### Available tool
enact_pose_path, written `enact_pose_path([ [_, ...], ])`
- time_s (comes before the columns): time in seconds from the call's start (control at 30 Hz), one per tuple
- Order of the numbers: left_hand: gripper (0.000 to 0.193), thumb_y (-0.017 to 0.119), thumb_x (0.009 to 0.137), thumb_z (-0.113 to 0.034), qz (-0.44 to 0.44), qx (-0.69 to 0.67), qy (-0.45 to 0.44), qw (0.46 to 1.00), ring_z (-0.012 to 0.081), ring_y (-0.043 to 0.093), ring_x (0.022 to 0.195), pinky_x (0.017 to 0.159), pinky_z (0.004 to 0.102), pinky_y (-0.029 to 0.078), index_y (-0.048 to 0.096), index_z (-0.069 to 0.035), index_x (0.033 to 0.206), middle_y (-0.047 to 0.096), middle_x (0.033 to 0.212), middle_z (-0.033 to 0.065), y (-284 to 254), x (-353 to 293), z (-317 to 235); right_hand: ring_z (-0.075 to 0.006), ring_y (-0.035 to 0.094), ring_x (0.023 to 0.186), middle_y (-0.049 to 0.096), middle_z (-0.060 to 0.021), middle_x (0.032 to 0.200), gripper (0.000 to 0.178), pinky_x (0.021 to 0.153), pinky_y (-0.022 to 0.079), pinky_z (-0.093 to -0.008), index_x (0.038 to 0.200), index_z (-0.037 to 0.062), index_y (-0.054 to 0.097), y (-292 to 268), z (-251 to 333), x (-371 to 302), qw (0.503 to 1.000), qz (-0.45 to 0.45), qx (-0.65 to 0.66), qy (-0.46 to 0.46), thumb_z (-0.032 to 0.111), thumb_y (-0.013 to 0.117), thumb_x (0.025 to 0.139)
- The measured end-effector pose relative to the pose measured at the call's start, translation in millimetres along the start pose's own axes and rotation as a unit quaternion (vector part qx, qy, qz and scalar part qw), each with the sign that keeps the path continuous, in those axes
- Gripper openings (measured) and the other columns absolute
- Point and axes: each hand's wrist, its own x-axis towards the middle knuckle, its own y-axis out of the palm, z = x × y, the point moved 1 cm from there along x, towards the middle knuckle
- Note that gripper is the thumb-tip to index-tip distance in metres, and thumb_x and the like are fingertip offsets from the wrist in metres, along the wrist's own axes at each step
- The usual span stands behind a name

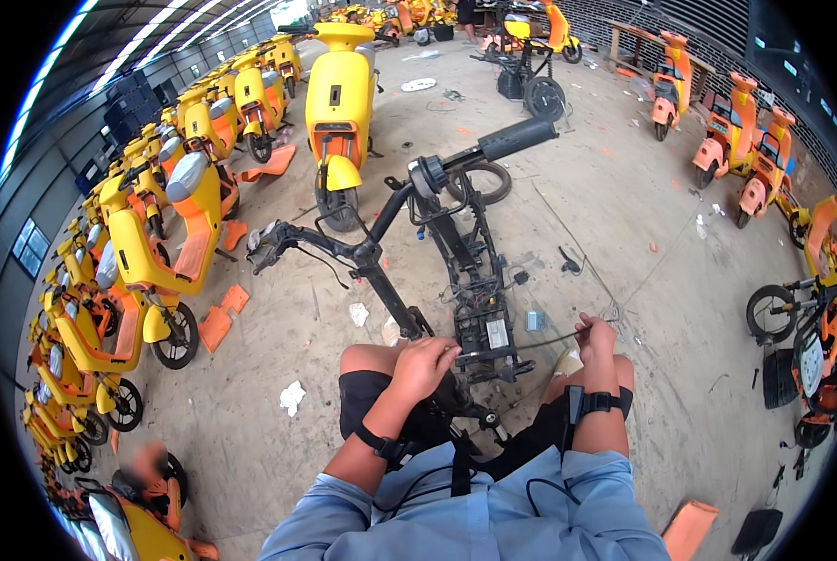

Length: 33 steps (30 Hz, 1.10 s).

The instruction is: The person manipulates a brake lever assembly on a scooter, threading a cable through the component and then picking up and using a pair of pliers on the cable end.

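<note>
In front of me stands a stripped black scooter frame (486, 313) with its handlebar (367, 252) and a dark grip (516, 138) still on. My left hand (425, 366) is closed at the near end of the frame, its fingertips pressed together against a bar; what they grip is hidden. Out to the right, my right hand (596, 338) is pinched on a thin black cable (551, 342). That cable runs from the frame's near end to my right fingers. A small blue-grey box (535, 321) lies on the floor between frame and right hand.
Rows of yellow scooters (161, 243) line the left side, one yellow scooter (339, 93) standing closer. Orange scooters (725, 131) stand at right. Orange panels (220, 320), white scraps (291, 398), a loose tyre (482, 183) and a long thin rod (575, 245) lie on the concrete floor.
</note>
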Motion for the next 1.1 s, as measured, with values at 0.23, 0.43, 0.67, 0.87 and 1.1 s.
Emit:
enact_pose_path([
  [0.23,0.014,0.075,0.092,-0.02,-0.01,-0.001,-0.014,1.0,0.0316,0.069,0.079,0.069,0.0423,0.053,0.073,-0.006,0.094,0.072,0.083,0.0103,2.9,-3.9,5.5,-0.0214,0.064,0.068,0.069,-0.0092,0.091,0.014,0.058,0.051,-0.0353,0.106,0.0051,0.058,-6.5,-6.5,-6.8,0.999,-0.007,0.023,0.032,0.015,0.055,0.097],
  [0.43,0.016,0.082,0.083,-0.021,0.042,-0.014,0.025,0.999,0.0297,0.066,0.071,0.067,0.0404,0.052,0.075,-0.006,0.082,0.07,0.076,0.0087,-3.4,0.7,-0.4,-0.0129,0.06,0.069,0.068,-0.0092,0.099,0.051,0.056,0.047,-0.0283,0.152,0.0024,0.042,14.5,10.9,-39.7,0.979,0.081,-0.02,-0.184,0.011,0.055,0.103],
  [0.67,0.019,0.083,0.083,-0.02,0.03,-0.001,0.015,0.999,0.0324,0.065,0.07,0.066,0.0409,0.051,0.073,-0.004,0.08,0.068,0.073,0.011,-0.2,0.5,-2.7,-0.016,0.063,0.068,0.072,-0.0128,0.11,0.062,0.061,0.052,-0.0318,0.16,0.0044,0.028,19.9,5.3,-27.4,0.924,0.054,-0.101,-0.364,0.011,0.053,0.104],
  [0.87,0.02,0.082,0.086,-0.017,0.007,-0.015,-0.002,1.0,0.0305,0.063,0.066,0.064,0.0397,0.05,0.07,-0.002,0.079,0.065,0.07,0.0112,6.3,-1.0,3.4,-0.0398,0.073,0.092,0.075,-0.0229,0.096,0.025,0.077,0.058,-0.0473,0.099,-0.0021,0.077,-0.5,-65.6,33.4,0.503,0.209,-0.826,-0.145,0.011,0.066,0.08],
  [1.1,0.022,0.081,0.088,-0.015,-0.025,-0.024,-0.021,0.999,0.0236,0.057,0.06,0.058,0.0354,0.047,0.066,-0.001,0.081,0.06,0.068,0.0102,7.2,-8.3,12.1,-0.0358,0.075,0.082,0.076,-0.02,0.087,0.02,0.076,0.059,-0.0464,0.084,0.0018,0.08,4.5,-63.2,4.6,0.637,0.119,-0.749,-0.14,0.014,0.064,0.081],
])
